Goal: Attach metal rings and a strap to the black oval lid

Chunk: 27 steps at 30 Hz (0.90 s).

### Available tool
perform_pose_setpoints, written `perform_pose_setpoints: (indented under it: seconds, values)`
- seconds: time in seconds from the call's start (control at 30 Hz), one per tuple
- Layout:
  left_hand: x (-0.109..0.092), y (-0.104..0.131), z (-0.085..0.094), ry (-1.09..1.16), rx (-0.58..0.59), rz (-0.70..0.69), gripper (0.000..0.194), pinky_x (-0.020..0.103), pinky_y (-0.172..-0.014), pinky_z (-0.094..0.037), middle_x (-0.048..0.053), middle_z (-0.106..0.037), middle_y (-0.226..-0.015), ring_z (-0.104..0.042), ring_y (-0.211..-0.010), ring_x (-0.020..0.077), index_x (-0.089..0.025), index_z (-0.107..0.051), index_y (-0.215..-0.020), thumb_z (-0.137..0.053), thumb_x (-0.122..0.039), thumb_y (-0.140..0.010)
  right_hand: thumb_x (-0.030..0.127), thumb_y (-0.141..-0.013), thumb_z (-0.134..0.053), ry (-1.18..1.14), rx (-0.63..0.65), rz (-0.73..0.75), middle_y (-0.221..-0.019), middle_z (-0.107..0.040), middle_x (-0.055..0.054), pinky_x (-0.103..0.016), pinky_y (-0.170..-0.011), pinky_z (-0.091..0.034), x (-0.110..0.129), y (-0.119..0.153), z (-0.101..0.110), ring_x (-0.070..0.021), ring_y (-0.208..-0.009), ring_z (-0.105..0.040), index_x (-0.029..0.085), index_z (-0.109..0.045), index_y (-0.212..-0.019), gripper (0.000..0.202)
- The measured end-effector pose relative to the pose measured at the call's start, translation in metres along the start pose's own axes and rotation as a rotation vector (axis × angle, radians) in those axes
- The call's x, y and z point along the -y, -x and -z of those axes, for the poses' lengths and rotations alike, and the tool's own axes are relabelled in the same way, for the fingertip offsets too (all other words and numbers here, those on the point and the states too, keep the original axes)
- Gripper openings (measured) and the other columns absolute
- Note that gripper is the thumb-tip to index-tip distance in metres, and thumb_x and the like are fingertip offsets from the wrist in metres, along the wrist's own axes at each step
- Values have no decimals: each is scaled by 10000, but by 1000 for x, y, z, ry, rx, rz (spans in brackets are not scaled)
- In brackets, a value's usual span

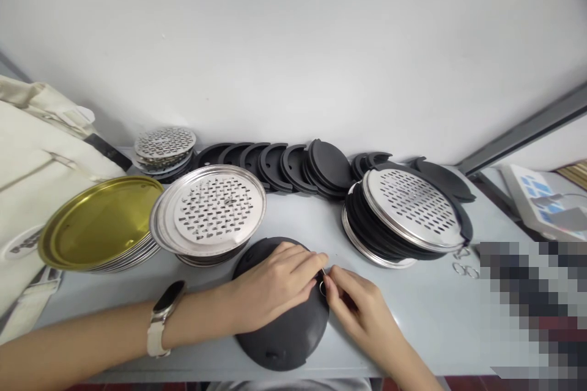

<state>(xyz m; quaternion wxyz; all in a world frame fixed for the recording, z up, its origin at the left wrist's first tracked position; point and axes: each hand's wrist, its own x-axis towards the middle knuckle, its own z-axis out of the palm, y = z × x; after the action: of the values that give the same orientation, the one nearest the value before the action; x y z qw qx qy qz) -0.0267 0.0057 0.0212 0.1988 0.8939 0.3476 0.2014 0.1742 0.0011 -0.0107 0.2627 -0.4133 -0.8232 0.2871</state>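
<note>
A black round disc (293, 336) lies on the table in front of me. My left hand (279, 281) reaches across its top, with fingers together and the thumb at the disc's right edge, gripping it there. At that same edge my right hand (358, 299) is closed, pinching a small metal split ring (323, 288) between thumb and fingertips. The ring touches or passes through the disc's rim; which one, I cannot tell. Part of the disc is hidden beneath my left hand and wrist.
Left stand gold round trays (101, 220) and silver trays topped by a perforated grater plate (215, 211). A stack of black discs and graters (408, 208) stands right, near loose metal rings (465, 270). More black discs (332, 165) line the wall. A cream bag (41, 153) leans at left.
</note>
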Motion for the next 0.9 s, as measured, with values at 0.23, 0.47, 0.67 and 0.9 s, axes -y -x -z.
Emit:
perform_pose_setpoints:
  seconds: [0.23, 0.47, 0.67, 0.9]
  values:
    - [1, -1, 5, 141, 23, 55, 226, 323, -874, -426, 44, -597, -999, -557, -981, 185, -184, -465, -1154, -468, -130, -935, 219, -959, -391, 9, 0, -26, -586, -403, 44, -218, -470, -310, 1, -1, 2, -104, -509, -406, 222, -313, -672, 297]
    - [0, 0, 6, 149, 25, 71, 228, 323, -878, -425, 38, -597, -995, -557, -969, 182, -192, -474, -1143, -472, -117, -928, 218, -957, -387, 28, -1, -12, -588, -424, 37, -228, -475, -307, 1, -1, 0, -114, -513, -428, 223, -324, -676, 288]
    - [0, -1, 6, 106, 52, 40, 246, 339, -888, -419, 50, -590, -999, -556, -965, 194, -171, -461, -1177, -453, -110, -938, 237, -973, -365, 13, -2, -62, -595, -419, 40, -233, -490, -310, 2, 4, -5, -116, -509, -411, 225, -306, -709, 271]
    - [0, -1, 4, 92, 58, 38, 246, 351, -902, -419, 59, -580, -1038, -542, -1004, 207, -167, -456, -1176, -471, -118, -936, 253, -980, -361, 31, -1, -95, -605, -430, 34, -241, -511, -313, 3, 9, -9, -126, -523, -416, 225, -311, -721, 265]
